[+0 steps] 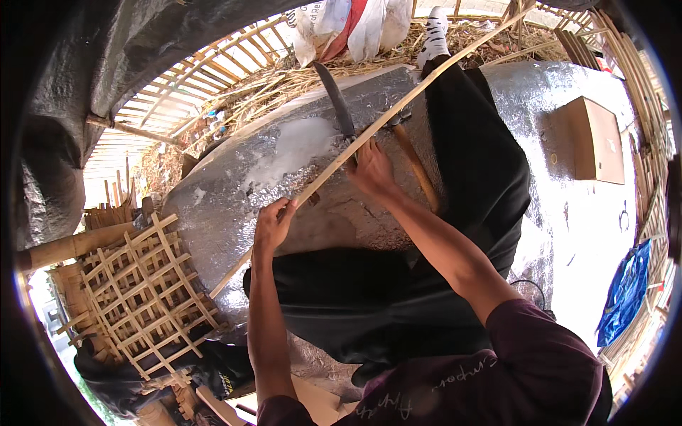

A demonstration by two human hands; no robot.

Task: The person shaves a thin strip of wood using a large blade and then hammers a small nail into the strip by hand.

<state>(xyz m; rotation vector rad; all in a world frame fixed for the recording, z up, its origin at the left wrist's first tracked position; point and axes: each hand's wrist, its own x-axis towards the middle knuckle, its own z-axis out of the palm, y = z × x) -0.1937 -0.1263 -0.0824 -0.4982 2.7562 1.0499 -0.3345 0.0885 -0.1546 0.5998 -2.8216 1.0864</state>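
Grips a long bamboo strip in the left hand at 9 o'clock, thumb and fingers pinching it. Runs slantwise across the middle, from 8 o'clock to between 1 and 2. Reaches in at 1 o'clock with the right hand, fingers curled close to the strip and to the knife; cannot tell whether closed around the handle, the strip or both. Sticks out toward 12 o'clock past the strip, blade bare. Probably risks most right there: might nick the fingers if dragging the strip across the edge or losing hold of the handle. Might also split or snap, being long and thin, if bent hard between the two hands. Could catch toward the upper end, passing in front of the black trousers and near the spotted sock at 1 o'clock, or jab the lattice at 8 o'clock if shoved backward. Might knock the wood-handled tool at 2 o'clock if swung low.
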